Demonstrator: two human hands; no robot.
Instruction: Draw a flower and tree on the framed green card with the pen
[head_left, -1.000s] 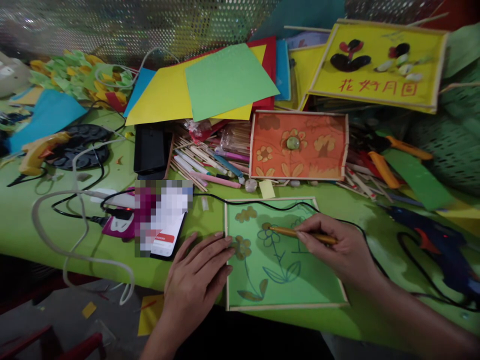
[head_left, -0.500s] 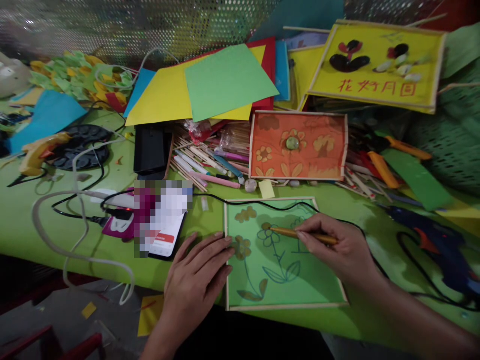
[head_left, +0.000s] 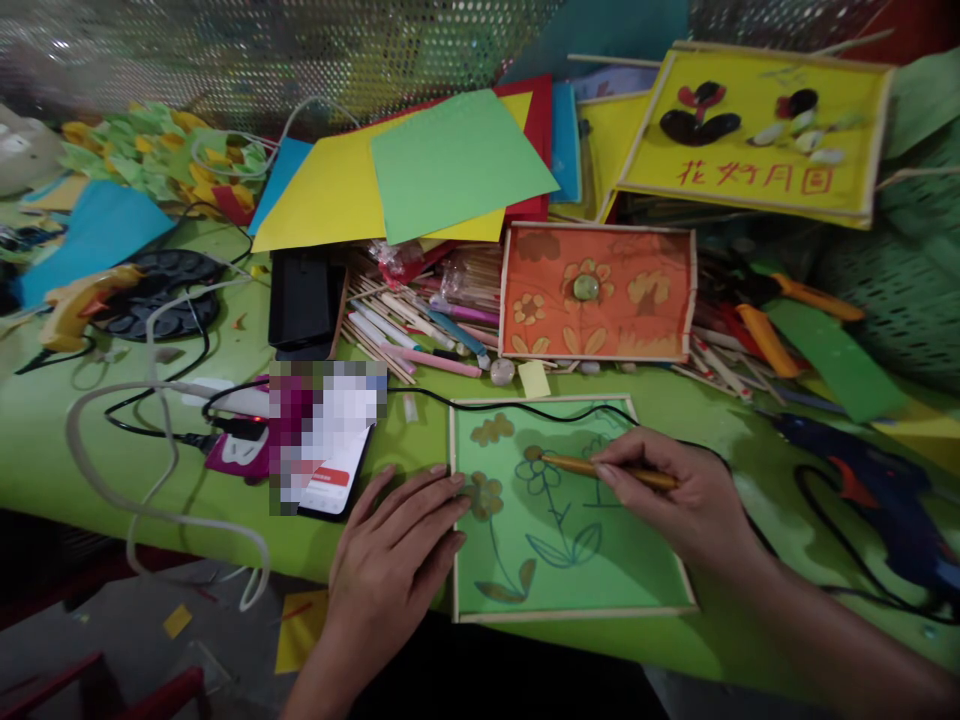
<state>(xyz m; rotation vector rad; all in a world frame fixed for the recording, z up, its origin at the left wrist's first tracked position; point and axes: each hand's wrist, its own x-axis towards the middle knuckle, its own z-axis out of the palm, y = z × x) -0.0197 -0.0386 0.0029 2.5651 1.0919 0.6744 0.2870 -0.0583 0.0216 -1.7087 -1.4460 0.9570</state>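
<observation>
A green framed picture [head_left: 570, 560] with drawn flowers lies at the table's near edge. My right hand [head_left: 675, 500] is closed in a pinch on a yellow-brown pen [head_left: 600, 468], whose tip rests on a flower near the picture's middle. My left hand [head_left: 394, 560] lies flat with fingers stretched out, pressing on the picture's left frame edge and the green table. It holds nothing.
A phone [head_left: 330, 450] and cables lie left of the picture. Behind are an orange framed flower picture [head_left: 600, 290], a heap of sticks and pens [head_left: 412, 320], coloured paper sheets [head_left: 450, 160] and a yellow framed picture [head_left: 757, 120]. A dark glue gun [head_left: 877, 490] lies right, a yellow one [head_left: 75, 300] far left.
</observation>
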